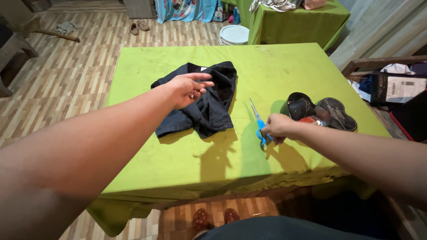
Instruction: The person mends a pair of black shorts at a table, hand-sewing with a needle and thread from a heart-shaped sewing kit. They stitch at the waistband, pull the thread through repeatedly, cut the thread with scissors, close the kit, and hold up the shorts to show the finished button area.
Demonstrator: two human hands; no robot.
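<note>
A crumpled dark navy garment [209, 109] lies in the middle of a table covered with a bright green cloth [275, 66]. My left hand [189, 89] hovers just over the garment's left part, fingers spread, holding nothing. My right hand [276, 127] is closed around the blue handles of a pair of scissors [257, 121], whose blades point away from me over the green cloth, to the right of the garment.
A black heart-shaped tin [299, 106] stands open beside my right hand, its lid [339, 114] next to it. A second green-covered table [302, 22] and a white bucket [234, 34] stand behind. Wooden furniture with clutter [391, 84] is at the right. My feet [213, 218] show below.
</note>
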